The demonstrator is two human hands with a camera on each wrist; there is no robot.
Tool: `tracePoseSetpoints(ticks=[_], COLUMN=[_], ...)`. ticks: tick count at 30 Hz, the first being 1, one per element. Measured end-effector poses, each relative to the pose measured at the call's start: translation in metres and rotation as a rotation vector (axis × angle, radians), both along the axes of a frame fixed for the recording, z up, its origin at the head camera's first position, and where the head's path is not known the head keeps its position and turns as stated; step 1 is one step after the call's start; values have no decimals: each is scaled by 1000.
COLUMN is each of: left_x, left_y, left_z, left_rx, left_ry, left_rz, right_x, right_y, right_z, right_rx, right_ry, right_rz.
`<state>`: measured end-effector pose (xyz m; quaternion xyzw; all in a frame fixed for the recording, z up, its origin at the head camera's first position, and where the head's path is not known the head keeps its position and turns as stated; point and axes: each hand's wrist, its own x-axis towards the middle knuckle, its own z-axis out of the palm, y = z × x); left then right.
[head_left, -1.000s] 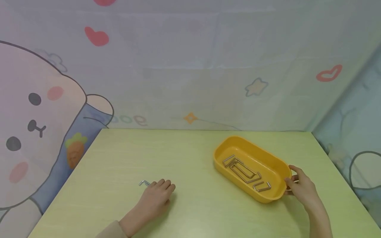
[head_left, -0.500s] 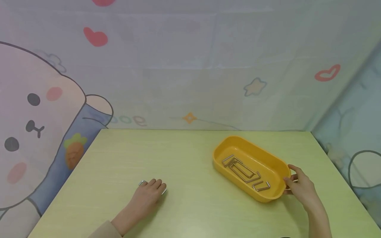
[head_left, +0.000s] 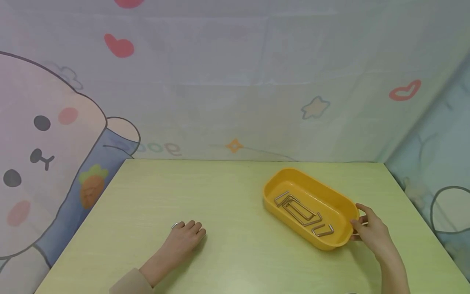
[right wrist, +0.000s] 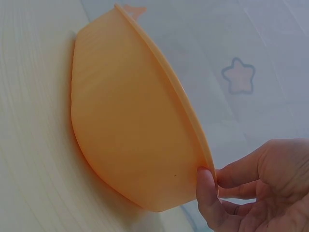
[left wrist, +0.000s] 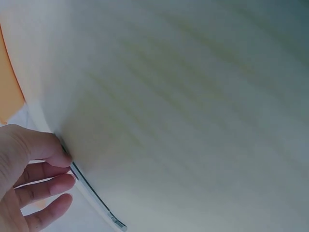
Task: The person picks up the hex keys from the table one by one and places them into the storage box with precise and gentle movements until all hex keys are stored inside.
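Observation:
With thumb and fingertips, my left hand (head_left: 180, 243) pinches a thin silvery U-shaped metal rod (left wrist: 94, 189) low at the tabletop. Only a short bent end of it shows past the fingers in the head view; the left wrist view shows a longer stretch of it. My right hand (head_left: 374, 234) grips the near right end of a yellow oval tray (head_left: 334, 208), thumb on one side of the rim and fingers on the other, as the right wrist view also shows. Inside the tray lie several similar bent metal rods (head_left: 300, 211), some overlapping.
Everything stands on a pale yellow-green table (head_left: 235, 253). A printed cloth (head_left: 220, 81) with hearts, stars and a bear hangs behind it and at the sides. A dark curved edge (head_left: 352, 292) just shows at the bottom of the head view.
My left hand has shifted left along the metal rod, whose right end showed briefly past the fingers half a second ago and is now covered. The right hand and tray have stayed put.

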<state>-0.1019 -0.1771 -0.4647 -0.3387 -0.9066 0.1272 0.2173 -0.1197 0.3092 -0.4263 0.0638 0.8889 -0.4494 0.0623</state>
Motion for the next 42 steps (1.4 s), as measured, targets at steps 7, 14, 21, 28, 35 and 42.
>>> tracePoseSetpoints(ticks=[7,14,21,28,35,42], left_x=[-3,-3,-2,-3,-4,-5], left_y=[-1,-1,0,0,4,15], left_z=[-2,1,2,1,5,12], left_rx=[-37,-54,-55,-26,11,66], left_ry=[37,30,-8,-4,3,11], left_rz=[-32,-44,-26,-30,-55,-92], right_x=[1,2,2,2,2,2], right_y=[0,0,0,-1,-1,-1], right_z=[-1,-1,-1,-1,-1,-2], right_rx=[-3,-5,-2,-7,-7,-1], right_ry=[3,3,6,12,23,30], right_rz=[2,-1,-2,2,3,3])
